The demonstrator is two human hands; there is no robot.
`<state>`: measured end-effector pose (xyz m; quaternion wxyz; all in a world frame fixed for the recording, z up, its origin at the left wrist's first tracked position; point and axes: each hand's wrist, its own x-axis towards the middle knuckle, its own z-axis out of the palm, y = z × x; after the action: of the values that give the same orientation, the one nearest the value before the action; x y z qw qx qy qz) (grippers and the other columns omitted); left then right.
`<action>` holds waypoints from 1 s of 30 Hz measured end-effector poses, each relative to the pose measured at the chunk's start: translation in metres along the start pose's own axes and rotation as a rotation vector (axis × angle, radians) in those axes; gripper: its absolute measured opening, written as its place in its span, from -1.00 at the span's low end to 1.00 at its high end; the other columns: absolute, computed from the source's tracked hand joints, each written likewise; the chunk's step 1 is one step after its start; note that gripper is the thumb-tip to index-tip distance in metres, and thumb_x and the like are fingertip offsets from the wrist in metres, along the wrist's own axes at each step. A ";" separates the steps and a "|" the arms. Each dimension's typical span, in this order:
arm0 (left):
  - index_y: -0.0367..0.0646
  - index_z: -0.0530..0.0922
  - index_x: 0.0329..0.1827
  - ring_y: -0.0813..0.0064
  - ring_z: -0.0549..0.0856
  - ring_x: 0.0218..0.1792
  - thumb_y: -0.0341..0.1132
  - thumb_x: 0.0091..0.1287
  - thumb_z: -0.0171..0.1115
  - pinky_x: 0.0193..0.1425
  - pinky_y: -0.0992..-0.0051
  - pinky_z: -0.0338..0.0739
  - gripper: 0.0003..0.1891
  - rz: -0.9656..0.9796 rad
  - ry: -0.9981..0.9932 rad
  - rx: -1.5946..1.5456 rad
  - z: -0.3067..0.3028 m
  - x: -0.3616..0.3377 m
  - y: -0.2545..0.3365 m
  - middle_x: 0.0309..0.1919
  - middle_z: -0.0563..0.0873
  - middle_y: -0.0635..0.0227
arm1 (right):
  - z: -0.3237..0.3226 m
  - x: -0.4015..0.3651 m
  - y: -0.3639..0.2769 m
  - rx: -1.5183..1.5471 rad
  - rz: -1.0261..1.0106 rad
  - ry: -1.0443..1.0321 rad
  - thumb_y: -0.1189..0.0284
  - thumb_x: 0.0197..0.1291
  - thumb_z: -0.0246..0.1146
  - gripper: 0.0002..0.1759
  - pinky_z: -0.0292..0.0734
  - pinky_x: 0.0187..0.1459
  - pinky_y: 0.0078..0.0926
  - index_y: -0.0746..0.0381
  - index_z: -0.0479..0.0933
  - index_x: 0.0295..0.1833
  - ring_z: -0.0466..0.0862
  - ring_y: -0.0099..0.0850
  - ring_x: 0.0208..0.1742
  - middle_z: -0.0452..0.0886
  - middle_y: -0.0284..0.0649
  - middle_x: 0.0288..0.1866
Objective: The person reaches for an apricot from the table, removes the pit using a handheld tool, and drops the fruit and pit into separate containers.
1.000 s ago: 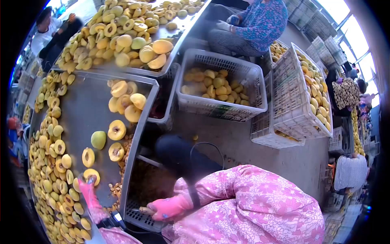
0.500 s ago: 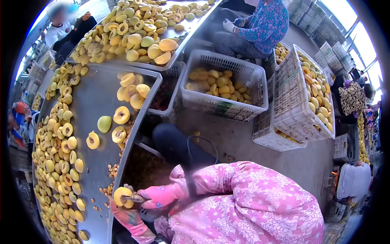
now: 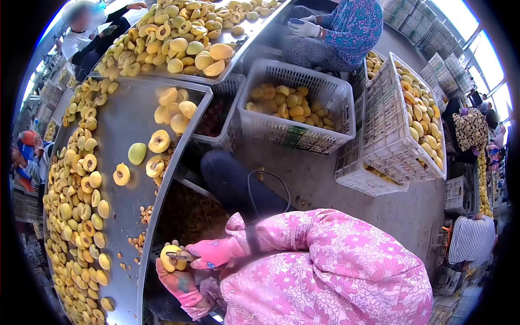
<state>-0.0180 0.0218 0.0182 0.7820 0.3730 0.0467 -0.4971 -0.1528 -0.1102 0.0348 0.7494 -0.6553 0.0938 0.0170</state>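
Note:
My left hand, in a stained pink glove, is closed around a yellow peach half, its cut face turned up. In my right hand, also pink-gloved, is a small metal pitting tool with a thin curved end, laid against the middle of the cut face. Both hands are close together just off the near edge of the metal table. Loose pits and scraps lie on the table beside them.
Many peach halves line the table's far side. A few larger halves rest nearer its edge. Crates of peaches stand on the floor, some stacked. A co-worker in a blue floral top sits behind them.
My hands have moved slightly right and down, off the table's edge, with the peach half and tool. The tool's curved end now shows across the cut face. The co-worker's gloved hands have shifted.

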 end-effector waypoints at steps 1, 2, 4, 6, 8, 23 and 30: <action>-0.24 0.41 0.21 0.19 0.60 0.00 -0.06 0.34 0.03 0.13 0.22 0.49 -0.50 -0.008 -0.014 -0.016 -0.003 -0.001 0.001 0.10 0.56 0.09 | 0.001 0.000 0.005 -0.051 -0.010 0.013 0.27 0.25 0.14 -0.65 0.43 -0.54 -0.44 0.31 0.32 -0.05 0.54 -0.39 -0.54 0.49 -0.13 -0.46; -0.22 0.41 0.21 0.20 0.60 -0.01 -0.07 0.34 0.03 0.11 0.23 0.51 -0.51 -0.015 -0.031 -0.033 -0.005 -0.001 0.002 0.10 0.57 0.09 | 0.001 0.001 0.009 -0.104 -0.021 0.026 0.26 0.26 0.14 -0.65 0.43 -0.55 -0.44 0.31 0.31 -0.06 0.54 -0.39 -0.55 0.49 -0.13 -0.46; -0.20 0.43 0.20 0.21 0.61 -0.03 -0.09 0.34 0.03 0.06 0.24 0.53 -0.54 -0.001 -0.013 -0.037 0.001 -0.004 0.003 0.07 0.58 0.10 | -0.002 -0.002 -0.001 -0.172 0.059 0.017 0.23 0.27 0.13 -0.65 0.43 -0.54 -0.43 0.29 0.30 -0.08 0.56 -0.37 -0.52 0.50 -0.11 -0.45; -0.20 0.42 0.20 0.19 0.61 -0.04 -0.10 0.34 0.03 0.07 0.23 0.53 -0.54 0.002 -0.008 -0.044 0.001 -0.004 0.003 0.07 0.58 0.09 | -0.005 -0.009 -0.013 -0.185 0.120 0.011 0.23 0.27 0.14 -0.66 0.42 -0.53 -0.45 0.28 0.31 -0.09 0.54 -0.40 -0.52 0.49 -0.14 -0.46; -0.21 0.42 0.19 0.16 0.60 -0.02 -0.11 0.33 0.02 0.09 0.22 0.52 -0.54 -0.014 -0.010 -0.075 0.001 -0.003 0.001 0.07 0.58 0.07 | -0.004 -0.009 -0.006 -0.196 0.098 0.050 0.23 0.28 0.14 -0.68 0.40 -0.52 -0.50 0.27 0.34 -0.09 0.52 -0.46 -0.52 0.48 -0.21 -0.47; -0.26 0.39 0.20 0.14 0.62 0.00 -0.09 0.39 -0.04 0.01 0.21 0.60 -0.54 0.172 0.109 -0.007 -0.001 0.003 -0.007 0.03 0.59 0.06 | 0.005 0.001 -0.008 -0.260 0.148 0.026 0.37 0.21 0.22 -0.68 0.48 -0.37 -0.25 0.33 0.31 -0.06 0.64 -0.14 -0.29 0.56 0.04 -0.30; -0.27 0.42 0.17 0.15 0.62 -0.01 -0.12 0.40 -0.04 0.09 0.24 0.56 -0.56 0.216 0.124 0.002 -0.006 0.005 -0.012 0.05 0.58 0.08 | 0.013 0.007 0.010 -0.296 0.022 0.089 0.33 0.25 0.17 -0.68 0.48 -0.38 -0.22 0.33 0.32 -0.06 0.62 0.04 -0.28 0.57 0.10 -0.32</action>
<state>-0.0235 0.0188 0.0046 0.8263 0.4065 0.0541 -0.3861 -0.1460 -0.0970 0.0253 0.6395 -0.7575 0.1307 0.0100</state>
